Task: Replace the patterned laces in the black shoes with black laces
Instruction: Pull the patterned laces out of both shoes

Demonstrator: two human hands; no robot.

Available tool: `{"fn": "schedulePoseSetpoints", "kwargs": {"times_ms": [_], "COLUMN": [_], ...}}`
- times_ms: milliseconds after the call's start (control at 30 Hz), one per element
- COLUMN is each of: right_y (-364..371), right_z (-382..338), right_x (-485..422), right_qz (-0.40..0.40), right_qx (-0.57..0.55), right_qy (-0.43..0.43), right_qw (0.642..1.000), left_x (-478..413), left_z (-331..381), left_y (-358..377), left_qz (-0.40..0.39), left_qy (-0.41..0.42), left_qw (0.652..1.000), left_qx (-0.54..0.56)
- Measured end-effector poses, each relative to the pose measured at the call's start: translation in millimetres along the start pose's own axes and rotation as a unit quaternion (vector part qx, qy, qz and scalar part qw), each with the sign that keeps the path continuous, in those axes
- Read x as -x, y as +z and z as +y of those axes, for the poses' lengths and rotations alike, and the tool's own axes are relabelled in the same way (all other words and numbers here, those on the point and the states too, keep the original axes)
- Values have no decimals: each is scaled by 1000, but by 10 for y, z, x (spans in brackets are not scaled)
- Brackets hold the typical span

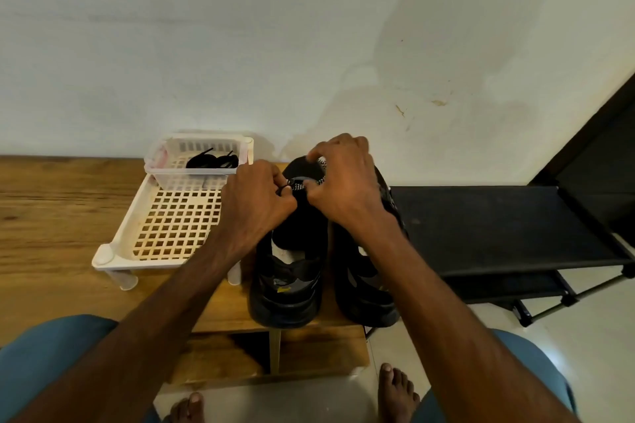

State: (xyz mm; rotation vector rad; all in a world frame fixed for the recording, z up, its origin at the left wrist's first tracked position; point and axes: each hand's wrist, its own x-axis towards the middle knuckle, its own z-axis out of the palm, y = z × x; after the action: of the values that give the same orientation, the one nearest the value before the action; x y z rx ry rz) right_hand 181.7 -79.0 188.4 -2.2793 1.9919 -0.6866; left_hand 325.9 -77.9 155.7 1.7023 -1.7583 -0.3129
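Two black shoes stand side by side on the wooden table, heels toward me: the left shoe [288, 288] and the right shoe [367, 299]. A patterned black-and-white lace [321, 178] runs across the front of the left shoe. My left hand [257, 203] pinches the lace at its near end. My right hand [343, 178] pinches the same lace further up, over the toe. Black laces [213, 161] lie coiled in a small white basket [161, 161] at the back left.
The small basket sits on a cream perforated rack [171, 220] left of the shoes. A wooden table [51, 216] bears everything. A black fabric shoe rack [498, 227] stands to the right. My knees and bare feet [398, 391] are below.
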Motion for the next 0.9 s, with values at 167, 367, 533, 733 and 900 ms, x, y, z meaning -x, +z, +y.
{"fn": "schedulePoseSetpoints", "kwargs": {"times_ms": [167, 367, 533, 733, 900], "right_y": [249, 252, -102, -294, -71], "right_z": [-131, -117, 98, 460, 354], "right_x": [-98, -225, -176, -109, -163], "right_qz": [-54, -43, 180, 214, 53], "right_qx": [92, 37, -153, -133, -135], "right_qy": [-7, 2, 61, 98, 84], "right_qw": [994, 998, 970, 963, 986], "left_x": [-17, 0, -11, 18, 38], "left_z": [-15, -13, -13, 33, 52], "left_y": [-12, 8, 12, 40, 28], "left_qz": [-7, 14, 20, 8, 2], "left_qy": [16, 7, 7, 12, 7], "left_qw": [1000, 1000, 999, 999, 1000], "left_qx": [-1, -20, -37, -35, -28]}}
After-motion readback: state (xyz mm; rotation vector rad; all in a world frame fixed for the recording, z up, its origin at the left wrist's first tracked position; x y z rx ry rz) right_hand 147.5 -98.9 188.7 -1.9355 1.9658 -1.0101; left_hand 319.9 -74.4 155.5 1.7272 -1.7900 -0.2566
